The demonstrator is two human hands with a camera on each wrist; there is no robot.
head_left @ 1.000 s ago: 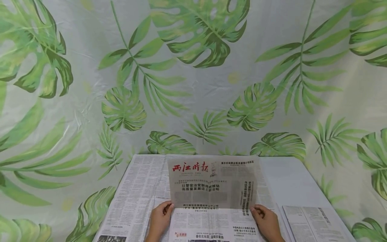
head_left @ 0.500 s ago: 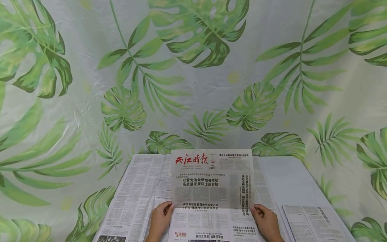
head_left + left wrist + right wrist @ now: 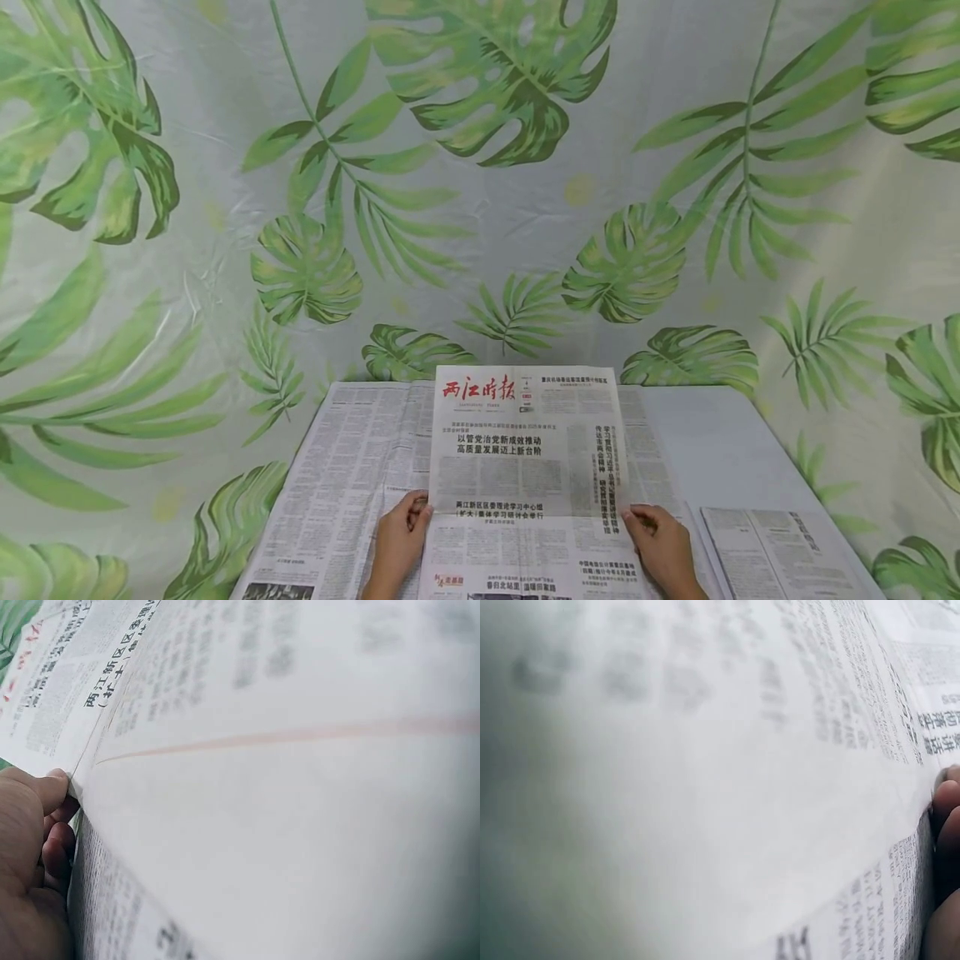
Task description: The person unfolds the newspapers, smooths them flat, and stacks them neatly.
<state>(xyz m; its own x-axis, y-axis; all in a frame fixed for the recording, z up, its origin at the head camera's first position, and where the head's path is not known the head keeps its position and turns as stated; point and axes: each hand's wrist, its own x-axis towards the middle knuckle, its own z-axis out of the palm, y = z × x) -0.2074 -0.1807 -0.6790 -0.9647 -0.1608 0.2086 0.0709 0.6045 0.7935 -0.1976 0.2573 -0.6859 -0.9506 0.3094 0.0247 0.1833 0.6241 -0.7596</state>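
Observation:
A newspaper (image 3: 510,467) with a red masthead is held up in front of the person, creased across its middle. At its left edge the left hand (image 3: 401,533) pinches the paper between thumb and curled fingers; the left wrist view shows the thumb (image 3: 52,787) on top of the sheet. The right hand (image 3: 660,542) pinches the opposite edge at about the same height. In the right wrist view only some fingertips (image 3: 946,799) appear at the paper's edge, and the near sheet fills most of that view, blurred.
Under the held paper, spread newspaper sheets (image 3: 322,475) cover the left of the white table (image 3: 712,433). A smaller folded newspaper (image 3: 772,550) lies at the right. Behind the table hangs a leaf-patterned curtain (image 3: 517,217).
The newspaper's upper half has swung from leaning toward the person to tilting back, and its top edge looks narrower and slightly higher. Both hands keep their grip in nearly the same places.

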